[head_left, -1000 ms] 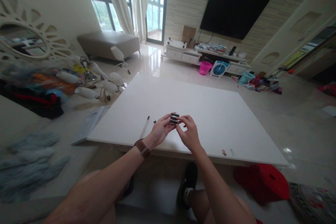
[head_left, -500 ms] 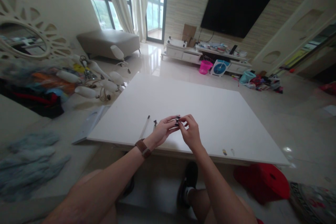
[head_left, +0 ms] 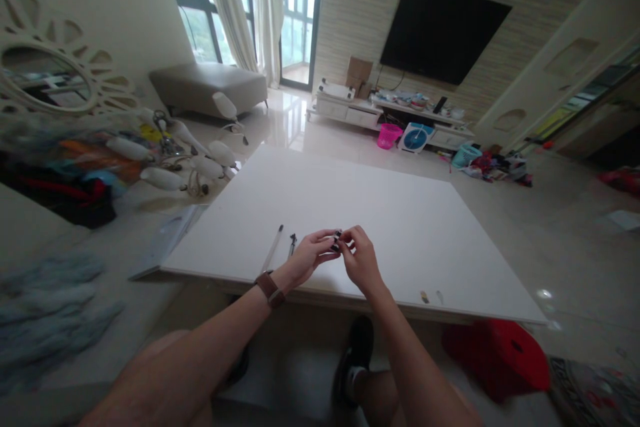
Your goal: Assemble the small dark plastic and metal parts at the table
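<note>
Both hands meet over the near edge of a white tabletop point(head_left: 400, 213). Between the fingers of my left hand point(head_left: 311, 255) is a small black-and-white object point(head_left: 337, 240), too small to name. My right hand point(head_left: 361, 259) pinches at its right side with thumb and fingertips; whether anything separate is in that pinch I cannot tell. Left of my left hand lie a slim pale stick with a dark tip point(head_left: 274, 247) and a small black tool-like piece point(head_left: 293, 241). By the near edge on the right are a small yellow-and-dark piece point(head_left: 425, 296) and a small clear piece point(head_left: 440, 296).
A red stool-like object point(head_left: 515, 357) stands on the floor at the near right of the table. White lamp shades point(head_left: 165, 178) and bagged things crowd the left side. A pink basket point(head_left: 389, 136) and a blue-and-white fan point(head_left: 416, 137) are by the TV cabinet.
The view has tilted slightly, so the scene sits a little lower. Both hands stay together on the small object, with only a slight shift of the fingers.
</note>
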The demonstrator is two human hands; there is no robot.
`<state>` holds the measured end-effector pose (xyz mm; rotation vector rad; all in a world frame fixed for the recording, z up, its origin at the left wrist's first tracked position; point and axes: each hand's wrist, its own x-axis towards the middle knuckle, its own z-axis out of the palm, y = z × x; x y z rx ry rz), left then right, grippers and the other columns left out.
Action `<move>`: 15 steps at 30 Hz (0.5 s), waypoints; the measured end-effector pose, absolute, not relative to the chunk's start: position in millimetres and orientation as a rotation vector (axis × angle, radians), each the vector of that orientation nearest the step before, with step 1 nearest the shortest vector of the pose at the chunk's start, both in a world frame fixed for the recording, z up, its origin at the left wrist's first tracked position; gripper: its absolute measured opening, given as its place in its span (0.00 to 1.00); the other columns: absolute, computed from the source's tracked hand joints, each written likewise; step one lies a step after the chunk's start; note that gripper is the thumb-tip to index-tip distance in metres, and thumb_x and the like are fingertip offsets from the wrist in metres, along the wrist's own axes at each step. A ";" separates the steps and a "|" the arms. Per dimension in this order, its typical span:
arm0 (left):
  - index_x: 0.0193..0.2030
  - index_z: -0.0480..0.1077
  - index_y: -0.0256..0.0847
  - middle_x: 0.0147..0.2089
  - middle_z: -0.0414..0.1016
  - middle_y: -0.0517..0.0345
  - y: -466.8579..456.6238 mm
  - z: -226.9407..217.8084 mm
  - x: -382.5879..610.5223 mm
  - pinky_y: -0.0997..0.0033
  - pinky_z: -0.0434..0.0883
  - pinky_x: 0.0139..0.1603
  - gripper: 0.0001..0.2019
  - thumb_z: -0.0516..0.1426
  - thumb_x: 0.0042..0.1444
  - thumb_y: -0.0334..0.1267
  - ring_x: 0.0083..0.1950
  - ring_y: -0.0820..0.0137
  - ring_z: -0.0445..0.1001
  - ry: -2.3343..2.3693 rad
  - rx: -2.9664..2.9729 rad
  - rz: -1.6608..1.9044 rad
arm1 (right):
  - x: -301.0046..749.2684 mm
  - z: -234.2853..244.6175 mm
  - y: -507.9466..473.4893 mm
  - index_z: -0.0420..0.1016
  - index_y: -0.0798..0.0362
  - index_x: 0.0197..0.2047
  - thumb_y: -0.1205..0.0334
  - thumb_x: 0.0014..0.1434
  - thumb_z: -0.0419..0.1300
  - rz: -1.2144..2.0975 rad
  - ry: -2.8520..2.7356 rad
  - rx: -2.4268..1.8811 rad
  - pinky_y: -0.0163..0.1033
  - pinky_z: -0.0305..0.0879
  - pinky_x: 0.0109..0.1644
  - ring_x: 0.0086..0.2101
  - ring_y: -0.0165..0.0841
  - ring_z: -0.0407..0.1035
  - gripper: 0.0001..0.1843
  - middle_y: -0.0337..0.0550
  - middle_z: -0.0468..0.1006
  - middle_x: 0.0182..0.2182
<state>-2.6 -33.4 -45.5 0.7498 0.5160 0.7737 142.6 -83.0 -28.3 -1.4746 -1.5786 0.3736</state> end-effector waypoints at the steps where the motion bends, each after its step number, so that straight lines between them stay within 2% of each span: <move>1: 0.47 0.77 0.35 0.46 0.80 0.46 -33.0 -46.0 -2.4 0.60 0.73 0.53 0.16 0.67 0.52 0.37 0.44 0.67 0.77 0.516 0.750 0.775 | 142.7 -28.4 -82.5 0.68 0.50 0.34 0.71 0.60 0.55 0.370 -1.585 -1.476 0.40 0.65 0.38 0.37 0.36 0.67 0.06 0.42 0.70 0.35; 10: 0.47 0.76 0.35 0.43 0.81 0.46 -32.4 -38.6 -4.0 0.63 0.74 0.50 0.15 0.66 0.52 0.36 0.41 0.67 0.78 0.542 0.713 0.777 | 140.4 -27.1 -80.8 0.70 0.50 0.34 0.70 0.61 0.57 0.354 -1.585 -1.474 0.39 0.65 0.37 0.38 0.35 0.68 0.06 0.41 0.72 0.35; 15: 0.43 0.76 0.36 0.42 0.80 0.48 -35.2 -36.6 -3.3 0.64 0.74 0.47 0.11 0.64 0.53 0.36 0.41 0.67 0.78 0.562 0.672 0.794 | 135.8 -25.9 -84.0 0.73 0.50 0.34 0.68 0.61 0.59 0.305 -1.571 -1.474 0.39 0.65 0.38 0.38 0.35 0.69 0.05 0.41 0.73 0.34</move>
